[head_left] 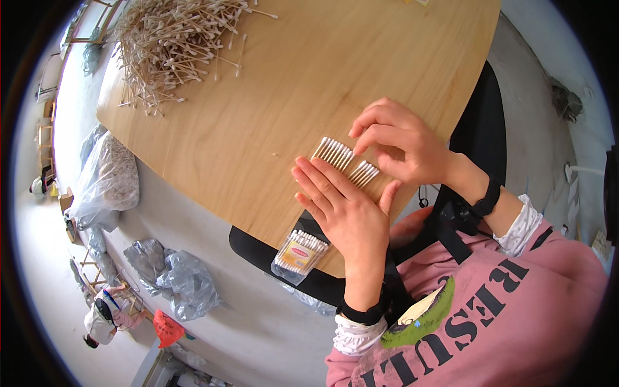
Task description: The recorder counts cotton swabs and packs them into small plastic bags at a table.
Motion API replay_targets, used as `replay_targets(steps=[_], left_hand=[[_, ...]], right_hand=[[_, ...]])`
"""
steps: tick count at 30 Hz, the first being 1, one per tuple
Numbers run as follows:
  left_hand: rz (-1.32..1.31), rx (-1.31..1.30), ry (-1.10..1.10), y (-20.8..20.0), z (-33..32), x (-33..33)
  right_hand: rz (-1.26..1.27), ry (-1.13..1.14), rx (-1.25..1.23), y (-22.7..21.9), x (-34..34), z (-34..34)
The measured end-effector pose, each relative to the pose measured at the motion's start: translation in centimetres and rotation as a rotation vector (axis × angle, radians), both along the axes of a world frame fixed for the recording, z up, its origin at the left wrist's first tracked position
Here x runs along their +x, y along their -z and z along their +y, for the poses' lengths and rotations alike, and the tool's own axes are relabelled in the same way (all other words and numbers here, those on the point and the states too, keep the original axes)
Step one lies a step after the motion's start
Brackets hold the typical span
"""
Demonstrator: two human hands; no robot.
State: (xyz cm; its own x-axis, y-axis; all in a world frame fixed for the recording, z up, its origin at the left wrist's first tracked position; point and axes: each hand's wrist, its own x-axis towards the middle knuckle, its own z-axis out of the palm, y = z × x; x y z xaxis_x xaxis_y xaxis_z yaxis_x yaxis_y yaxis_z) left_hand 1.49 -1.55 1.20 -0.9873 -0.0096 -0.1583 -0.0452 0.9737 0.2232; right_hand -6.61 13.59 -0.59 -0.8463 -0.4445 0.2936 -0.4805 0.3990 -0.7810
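Note:
A neat row of cotton swabs (333, 153) lies side by side on the wooden table, and a smaller group of swabs (365, 173) sits just right of it. Flat across their lower ends rests my left hand (345, 203), its fingers stretched out and covering part of the sticks. My right hand (403, 143) hovers at the right end of the row with fingers bent and apart. One of its fingertips is close to a swab's white tip, and nothing shows in its grasp. Left of my left wrist, a clear pack of cotton swabs (300, 251) with a label sits by the table edge.
A large loose heap of cotton swabs (171, 48) covers the far left of the table (258, 129). Plastic bags (184, 284) and a filled clear sack (109, 180) stand on the floor to the left. Another person (103, 316) is at the lower left.

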Motion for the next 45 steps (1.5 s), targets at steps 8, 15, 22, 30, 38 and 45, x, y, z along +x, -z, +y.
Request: replay_targets(steps=[8, 15, 22, 30, 38, 45], left_hand=[[-0.003, 0.045, -0.001, -0.4, -0.1, 0.0], [-0.016, 0.072, -0.02, -0.9, -0.4, 0.4], [-0.008, 0.05, -0.011, -1.2, 0.5, -0.1], [-0.024, -0.038, 0.045, 0.0, 1.0, 0.9], [-0.004, -0.068, 0.057, -0.6, 0.6, -0.4], [0.074, 0.07, -0.026, -0.4, -0.5, -1.4]], right_hand=[[-0.019, -0.056, 0.197, -1.0, 1.0, 0.1], [-0.048, -0.054, 0.118, -1.1, 0.4, -0.7], [-0.166, 0.07, -0.099, -1.0, 0.0, 0.0], [-0.11, 0.083, -0.045, -0.5, 0.5, -0.1], [-0.067, 0.072, -0.038, -0.5, 0.4, 0.0], [-0.107, 0.087, -0.073, -0.4, 0.5, 0.1]])
